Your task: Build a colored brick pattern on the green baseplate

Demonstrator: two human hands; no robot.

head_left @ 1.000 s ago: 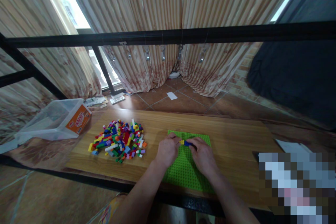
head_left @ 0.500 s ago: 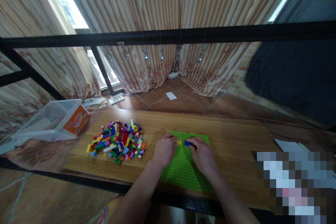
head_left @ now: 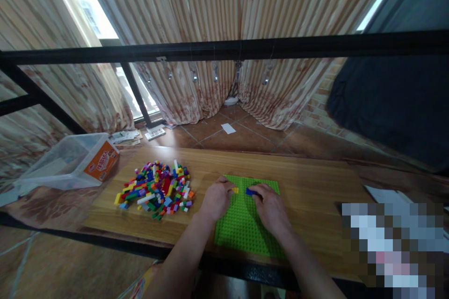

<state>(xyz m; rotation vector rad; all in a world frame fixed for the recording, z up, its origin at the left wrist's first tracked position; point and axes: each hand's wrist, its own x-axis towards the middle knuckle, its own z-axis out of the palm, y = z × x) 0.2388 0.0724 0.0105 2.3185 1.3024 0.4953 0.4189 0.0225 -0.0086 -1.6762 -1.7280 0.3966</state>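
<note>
A green studded baseplate lies on the wooden tabletop. Over its far left part, my left hand pinches a small yellow brick, whose right end sticks out past the fingertips. My right hand grips a blue brick above the far right part of the plate. A narrow gap separates the two bricks. Fingers cover part of each one, and I cannot tell whether either touches the studs.
To the left, a heap of mixed coloured bricks is spread on the wooden table. Beyond the table's left end stands a clear plastic bin with an orange label. A black metal bar crosses in front of the curtains.
My left hand has shifted slightly left with the yellow brick, so the gap to the blue brick is wider. My right hand stays nearly in place.
</note>
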